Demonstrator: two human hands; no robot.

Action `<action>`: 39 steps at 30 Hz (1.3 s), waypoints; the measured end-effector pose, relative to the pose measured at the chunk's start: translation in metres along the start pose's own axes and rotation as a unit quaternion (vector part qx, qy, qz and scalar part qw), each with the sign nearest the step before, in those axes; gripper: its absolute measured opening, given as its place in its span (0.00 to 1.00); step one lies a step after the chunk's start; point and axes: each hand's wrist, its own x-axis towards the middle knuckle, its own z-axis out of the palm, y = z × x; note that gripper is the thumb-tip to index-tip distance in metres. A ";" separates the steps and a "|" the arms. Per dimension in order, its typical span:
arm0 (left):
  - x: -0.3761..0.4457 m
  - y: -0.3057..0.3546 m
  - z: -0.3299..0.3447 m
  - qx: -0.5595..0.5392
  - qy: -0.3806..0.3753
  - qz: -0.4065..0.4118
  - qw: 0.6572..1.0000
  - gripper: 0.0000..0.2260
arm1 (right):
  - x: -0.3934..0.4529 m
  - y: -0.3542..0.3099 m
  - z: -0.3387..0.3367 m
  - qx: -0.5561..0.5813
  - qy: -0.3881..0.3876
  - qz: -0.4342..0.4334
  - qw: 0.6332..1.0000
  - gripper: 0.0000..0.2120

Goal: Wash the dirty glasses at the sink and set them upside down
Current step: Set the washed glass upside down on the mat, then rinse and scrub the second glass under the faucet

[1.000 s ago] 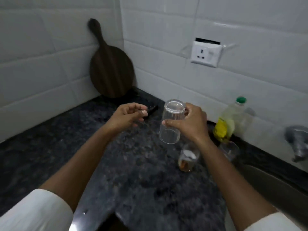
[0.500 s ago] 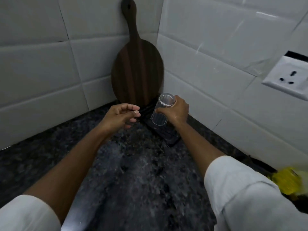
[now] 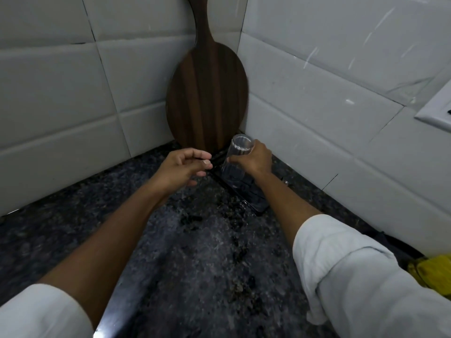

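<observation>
A clear drinking glass (image 3: 235,159) stands upside down, its base up, on a dark ribbed mat (image 3: 253,198) in the counter's far corner. My right hand (image 3: 256,159) grips the glass from the right side, fingers wrapped round its upper part. My left hand (image 3: 181,165) hovers just left of the glass with loosely curled fingers, holding nothing and not touching it. The other glasses and the sink are out of view.
A dark wooden paddle board (image 3: 207,93) leans in the tiled corner right behind the glass. The speckled black counter (image 3: 195,252) stretches toward me. A white wall socket (image 3: 436,113) is at the right edge, and a yellow-labelled bottle (image 3: 432,272) peeks in at lower right.
The view has swung left from the sink area to the corner. My right hand carried the inverted glass over and lowered it onto the mat. My left hand stayed alongside.
</observation>
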 end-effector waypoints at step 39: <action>-0.271 0.058 0.271 0.075 -0.156 0.074 0.982 0.05 | -0.352 0.219 -0.241 0.063 0.026 0.074 0.995 0.39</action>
